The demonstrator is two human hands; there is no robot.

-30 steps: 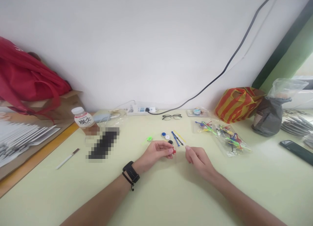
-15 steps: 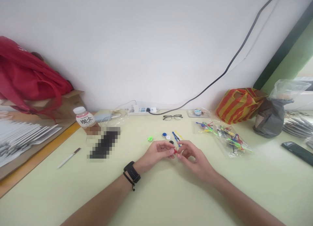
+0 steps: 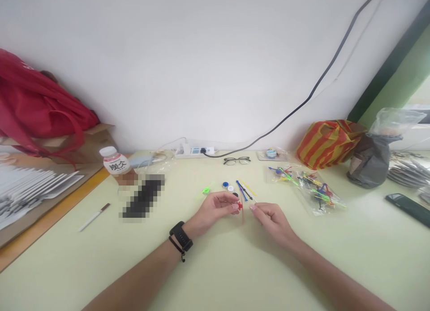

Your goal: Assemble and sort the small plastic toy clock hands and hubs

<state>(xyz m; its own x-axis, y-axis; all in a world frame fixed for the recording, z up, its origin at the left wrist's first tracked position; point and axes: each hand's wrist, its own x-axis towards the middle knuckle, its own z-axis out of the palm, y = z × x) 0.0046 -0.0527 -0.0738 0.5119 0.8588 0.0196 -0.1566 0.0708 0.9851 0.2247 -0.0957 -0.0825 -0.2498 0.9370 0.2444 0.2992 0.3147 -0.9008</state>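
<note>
My left hand (image 3: 217,209) pinches a small red plastic part (image 3: 240,206) between thumb and fingertips. A thin, blurred red strip hangs down from it. To its right, my right hand (image 3: 271,219) is apart from the red part, thumb and index finger pressed together; whatever is between them is too small to make out. Just beyond the fingers lie a blue disc (image 3: 225,184), a white disc (image 3: 230,189) and a black disc (image 3: 235,195), partly hidden. Beside them are thin blue, black and yellow sticks (image 3: 244,190). A bright green disc (image 3: 206,191) sits left of these.
Clear bags of colourful plastic pieces (image 3: 322,196) lie at the right, near a striped bag (image 3: 327,143) and a phone (image 3: 408,208). Glasses (image 3: 237,160) and a power strip (image 3: 195,152) are by the wall. A bottle (image 3: 117,165) and a pen (image 3: 94,218) are left.
My right hand has moved a little to the right, away from the red part, and its fingers have drawn together. My left hand still holds the part, its strip now visible.
</note>
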